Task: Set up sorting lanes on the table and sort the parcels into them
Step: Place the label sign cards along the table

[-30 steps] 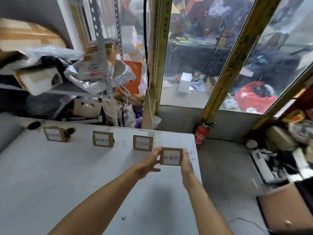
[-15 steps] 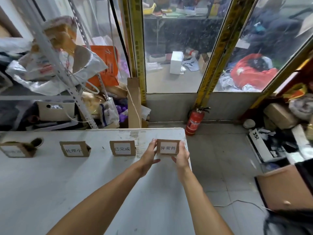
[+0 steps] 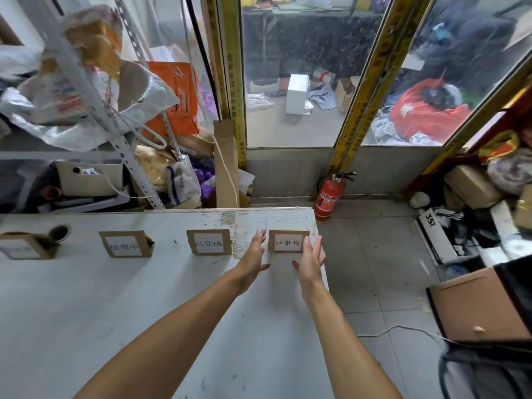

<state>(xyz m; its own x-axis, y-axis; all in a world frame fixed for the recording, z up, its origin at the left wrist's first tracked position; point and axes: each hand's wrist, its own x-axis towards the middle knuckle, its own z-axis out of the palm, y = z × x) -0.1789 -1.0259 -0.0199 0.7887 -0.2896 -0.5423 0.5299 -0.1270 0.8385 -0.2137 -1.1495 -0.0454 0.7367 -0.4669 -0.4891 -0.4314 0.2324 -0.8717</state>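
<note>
right of frame centre, near the white tabletop (image 3: 86,298) edge, a light, stiff cardboard sign (image 3: 288,241) stands; left hand (image 3: 253,254) and right hand (image 3: 309,262) flank it, fingers spread, best taken by its side edges.

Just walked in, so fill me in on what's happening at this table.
A person is setting out cardboard lane signs along the far edge of the white table. Four stand in a row. The left hand and right hand are open on either side of the rightmost sign, near the table's corner. No parcels are on the table.
</note>
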